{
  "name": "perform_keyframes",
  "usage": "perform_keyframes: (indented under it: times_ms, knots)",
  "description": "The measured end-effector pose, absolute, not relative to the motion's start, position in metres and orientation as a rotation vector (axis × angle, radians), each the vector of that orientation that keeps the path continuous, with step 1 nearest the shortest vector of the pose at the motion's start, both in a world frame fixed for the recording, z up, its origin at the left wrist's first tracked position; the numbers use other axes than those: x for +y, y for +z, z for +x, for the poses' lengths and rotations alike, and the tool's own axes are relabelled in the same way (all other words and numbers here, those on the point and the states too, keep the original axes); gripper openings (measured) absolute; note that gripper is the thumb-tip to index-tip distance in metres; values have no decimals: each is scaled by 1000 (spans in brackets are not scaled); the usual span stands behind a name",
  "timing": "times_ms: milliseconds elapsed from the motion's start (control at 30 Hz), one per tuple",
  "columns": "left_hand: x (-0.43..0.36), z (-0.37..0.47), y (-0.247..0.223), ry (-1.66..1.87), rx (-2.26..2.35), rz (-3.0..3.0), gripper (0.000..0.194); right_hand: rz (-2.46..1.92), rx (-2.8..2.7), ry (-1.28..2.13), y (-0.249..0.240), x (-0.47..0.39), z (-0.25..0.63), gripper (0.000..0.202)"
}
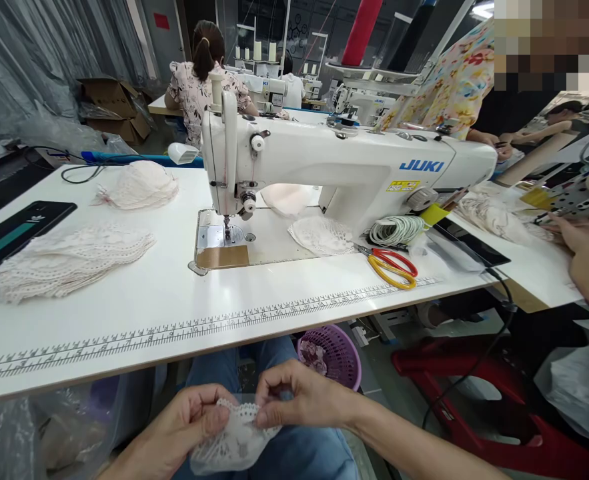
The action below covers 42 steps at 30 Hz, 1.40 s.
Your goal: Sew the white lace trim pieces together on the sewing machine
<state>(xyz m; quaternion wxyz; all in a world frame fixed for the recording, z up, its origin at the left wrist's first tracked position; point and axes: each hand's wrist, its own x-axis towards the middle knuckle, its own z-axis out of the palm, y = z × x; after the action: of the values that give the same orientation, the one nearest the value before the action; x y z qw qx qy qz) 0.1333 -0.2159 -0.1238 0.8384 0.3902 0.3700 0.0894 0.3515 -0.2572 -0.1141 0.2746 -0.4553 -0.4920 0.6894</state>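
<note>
Step (clock from view centre): lace piece (239, 443) at 6 o'clock, edge seemingly being straightened | Fingers: left hand (201, 417) and right hand (299, 399) pinched closed on it | Next: likely calls for even tension | Around: lace stack (74, 260) 9, sewing machine (324, 150) 1, scissors (389, 267) 3 | Obstacle: bench (169, 287) edge between piece and machine

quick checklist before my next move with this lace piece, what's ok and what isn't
1. Lace piece gripped by left hand and right hand: ok, fingers of both pinch it.
2. Hands away from presser foot: ok, both are over the lap.
3. Lace piece on table: not ok, held off it, over the lap.
4. Scissors away from presser foot: ok, well to its right.
5. Lace stack on table: ok, left of the sewing machine.
6. Needle threaded: cannot tell, too small.
</note>
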Motion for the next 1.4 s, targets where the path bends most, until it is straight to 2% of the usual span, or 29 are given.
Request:
perform_keyframes:
  times_ms: [300,833,1100,1233,1300,1400]
  knots:
    - [-217,136,-137,253,781,862,43,-1209,-1104,2000,-124,-255,350,41]
    - [-217,133,-132,226,799,931,50,-1222,-1109,2009,-115,-252,343,40]
    - [-217,147,-119,184,879,1007,47,-1195,-1134,1980,-116,-252,344,44]
    - [-216,148,-88,218,807,1075,41,-935,-1262,2063,-90,-255,359,47]
    - [-213,151,-64,217,715,1169,39,-805,-1531,1884,-72,-257,366,43]
    - [-203,160,-34,171,688,1221,37,-903,-1941,989,-57,-255,368,31]
